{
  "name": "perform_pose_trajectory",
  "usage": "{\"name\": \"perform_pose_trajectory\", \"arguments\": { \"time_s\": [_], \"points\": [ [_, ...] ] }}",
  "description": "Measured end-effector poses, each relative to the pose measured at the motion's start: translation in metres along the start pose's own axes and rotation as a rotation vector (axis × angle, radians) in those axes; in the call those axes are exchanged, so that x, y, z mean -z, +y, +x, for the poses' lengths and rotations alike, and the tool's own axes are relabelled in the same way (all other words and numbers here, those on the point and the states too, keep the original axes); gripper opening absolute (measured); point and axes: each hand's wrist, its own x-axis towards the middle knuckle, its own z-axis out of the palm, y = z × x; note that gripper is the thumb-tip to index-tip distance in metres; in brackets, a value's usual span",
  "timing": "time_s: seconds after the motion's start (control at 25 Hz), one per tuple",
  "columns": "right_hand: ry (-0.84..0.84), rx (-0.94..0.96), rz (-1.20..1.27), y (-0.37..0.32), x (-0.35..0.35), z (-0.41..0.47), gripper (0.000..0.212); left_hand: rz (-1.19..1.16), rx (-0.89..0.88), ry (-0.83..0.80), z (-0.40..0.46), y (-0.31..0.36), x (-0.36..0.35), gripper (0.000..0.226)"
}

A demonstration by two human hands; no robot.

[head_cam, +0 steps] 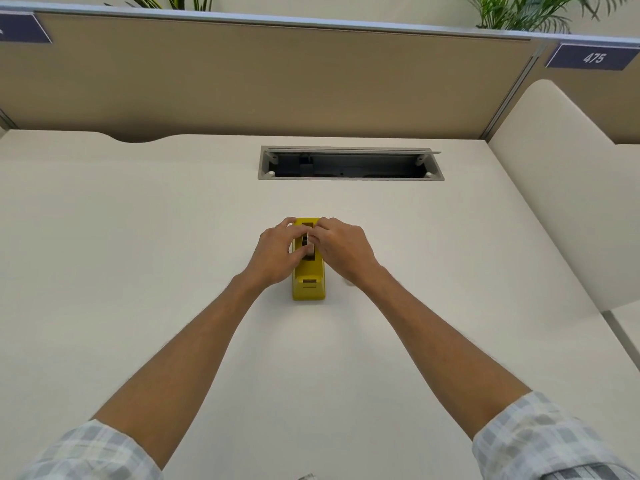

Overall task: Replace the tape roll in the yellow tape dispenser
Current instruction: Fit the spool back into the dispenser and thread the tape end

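Note:
The yellow tape dispenser (pixel 309 282) stands in the middle of the white desk (pixel 138 237), its cutter end toward me. A tape roll (pixel 307 244) sits in its open slot, mostly hidden by fingers. My left hand (pixel 275 252) curls round the dispenser's left side, with its thumb and fingers at the roll. From the right, my right hand (pixel 341 247) pinches the roll at its top. Both hands meet over the slot.
An open cable tray (pixel 349 163) is set into the desk behind the dispenser. A beige partition (pixel 277 81) closes the back, and a cream side panel (pixel 554 188) stands on the right. A small pale object (pixel 348 282) peeks out under my right wrist.

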Motion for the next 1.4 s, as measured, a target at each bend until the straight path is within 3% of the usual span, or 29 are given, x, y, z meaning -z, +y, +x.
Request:
{"name": "perform_pose_trajectory", "arguments": {
  "time_s": [0.28, 0.64, 1.0, 1.4],
  "points": [
    [-0.127, -0.009, -0.015, -0.001, 0.001, 0.004, 0.018, -0.007, -0.037, -0.001, 0.001, -0.002, 0.001, 0.035],
    [-0.118, -0.194, 0.258, 0.0, 0.002, 0.0, 0.019, -0.005, -0.059, 0.002, 0.003, -0.007, 0.0, 0.035],
    [-0.09, -0.133, 0.141, 0.002, 0.006, 0.001, 0.02, 0.001, -0.048, -0.001, 0.006, -0.012, -0.003, 0.037],
    [-0.197, -0.18, 0.112, -0.002, 0.006, 0.008, 0.021, 0.01, -0.05, 0.006, 0.005, -0.009, -0.003, 0.037]
  ]
}}
